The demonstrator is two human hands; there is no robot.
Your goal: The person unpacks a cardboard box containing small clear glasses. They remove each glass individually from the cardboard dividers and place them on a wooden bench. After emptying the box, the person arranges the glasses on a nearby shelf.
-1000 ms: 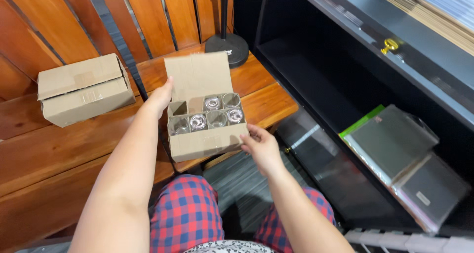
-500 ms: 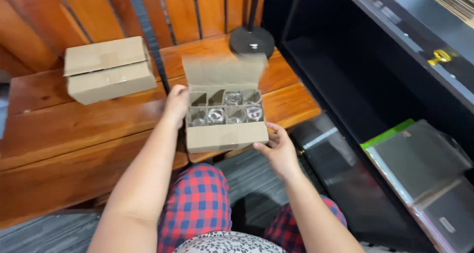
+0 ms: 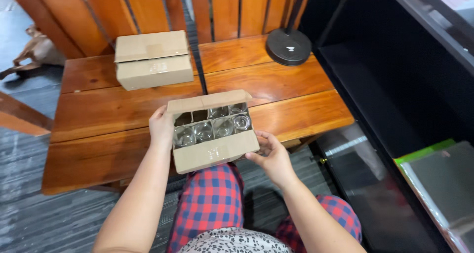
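Cardboard box [image 3: 213, 137], open-topped with its flap raised, is held above the near edge of the wooden table [image 3: 98, 129] and over the lap. Clear glasses [image 3: 212, 127] are seen standing in divider cells inside. The left hand [image 3: 161, 127] is clasped on the box's left wall; the right hand [image 3: 270, 156] is cupped under its right lower corner. The load is judged moderately heavy and fragile; the card walls may flex, so support from beneath at both ends is advised, with the box kept level. A second, closed box [image 3: 153, 59] lies farther back on the table, left of a black round stand base [image 3: 289, 46]. Compared with half a second earlier, the held box is tilted slightly and sits nearer the body.
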